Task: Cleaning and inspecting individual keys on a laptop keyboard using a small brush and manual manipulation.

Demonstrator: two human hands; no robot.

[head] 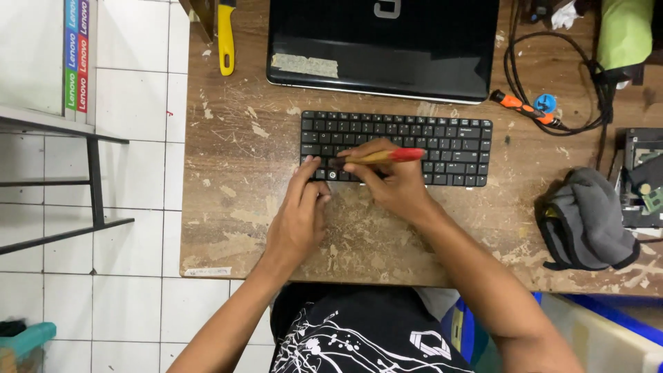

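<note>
A loose black laptop keyboard (442, 135) lies on the worn wooden table (235, 207). My right hand (394, 183) grips a brush with a yellow and red handle (387, 156), its dark tip down on the keys at the keyboard's lower left. My left hand (300, 214) rests on the table with its fingertips pressing the keyboard's lower left corner. Beyond the keyboard lies a closed black laptop (387, 45).
A yellow-handled tool (225, 38) lies at the table's far left. An orange-handled tool (521, 107) and a black cable (552, 76) lie at the right, with a grey cloth (587, 221) and a circuit part (646, 179) near the right edge. White tiled floor lies to the left.
</note>
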